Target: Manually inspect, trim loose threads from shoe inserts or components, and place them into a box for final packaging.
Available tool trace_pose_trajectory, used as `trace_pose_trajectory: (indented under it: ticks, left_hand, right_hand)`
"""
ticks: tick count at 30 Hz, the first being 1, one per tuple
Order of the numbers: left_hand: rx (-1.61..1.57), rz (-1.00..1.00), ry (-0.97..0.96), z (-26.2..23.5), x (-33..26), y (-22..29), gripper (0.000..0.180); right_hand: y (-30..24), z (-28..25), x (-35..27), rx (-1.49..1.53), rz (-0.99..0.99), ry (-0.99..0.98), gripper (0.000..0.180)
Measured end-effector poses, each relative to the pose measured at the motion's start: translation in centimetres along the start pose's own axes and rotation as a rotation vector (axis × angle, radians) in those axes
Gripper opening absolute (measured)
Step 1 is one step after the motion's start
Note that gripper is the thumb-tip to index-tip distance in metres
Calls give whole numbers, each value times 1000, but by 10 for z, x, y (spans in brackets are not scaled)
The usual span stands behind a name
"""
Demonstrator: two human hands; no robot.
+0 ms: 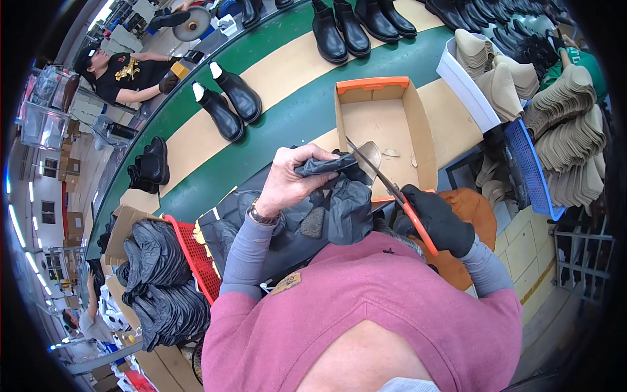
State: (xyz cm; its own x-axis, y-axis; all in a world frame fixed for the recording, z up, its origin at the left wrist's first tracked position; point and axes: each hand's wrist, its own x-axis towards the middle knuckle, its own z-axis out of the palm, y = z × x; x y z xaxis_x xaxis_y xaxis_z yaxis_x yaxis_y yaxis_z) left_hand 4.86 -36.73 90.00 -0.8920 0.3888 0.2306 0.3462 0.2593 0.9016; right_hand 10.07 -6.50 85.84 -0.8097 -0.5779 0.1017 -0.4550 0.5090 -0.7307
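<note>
1. Head view: left hand point(287, 183) has a thumb-and-fingers grip on a dark folded sheet point(320, 165), up by the near left corner of the open box point(426, 130).
2. Right hand point(445, 222), black-gloved, grip wrapped round the scissors' point(392, 187) orange handle. Blades angle toward the sheet; can't tell if they touch it.
3. Writing-wise: brown patch point(287, 283) on the pink top point(366, 313), marks too small to make out. Co-worker's black shirt point(134, 77) has a gold print.
4. Elbow room: green-and-tan table point(300, 99) stretches between the box and black boots point(236, 98). Red basket point(196, 253) crowds the left arm; blue basket point(532, 168) sits off right.
</note>
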Motion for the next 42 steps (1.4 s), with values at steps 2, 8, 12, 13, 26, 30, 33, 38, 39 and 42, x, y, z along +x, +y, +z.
trace_pose_trajectory:
  ticks: [2,8,12,13,26,30,33,38,39,42]
  left_hand:
    - [-4,-5,-2,0,-1,-2,21]
    - [-86,-45,3,2,-2,-8,20]
    - [-247,-155,-18,1,-3,-11,19]
    - [-248,-155,-19,2,-3,-12,19]
    - [-296,-192,-46,2,-2,-5,19]
    - [-141,-113,-68,5,3,5,19]
    - [-166,-122,-56,7,3,3,18]
    - [-255,-144,-51,8,3,-5,18]
    - [-278,-165,-66,7,3,-7,17]
    - [-350,-212,-93,7,1,-12,20]
  right_hand:
    - [-13,-4,1,19,30,-11,40]
    - [-9,5,1,54,2,65,31]
    - [-14,-2,6,109,123,-88,37]
    - [-12,-1,5,109,123,-88,37]
    - [0,-15,6,252,-118,-238,36]
    - [-7,-18,7,361,-184,-176,12]
    - [4,-6,6,234,-164,-141,13]
    - [-1,-1,6,200,9,-101,20]
    - [-2,0,6,185,57,-98,24]
    - [2,4,6,202,101,-64,30]
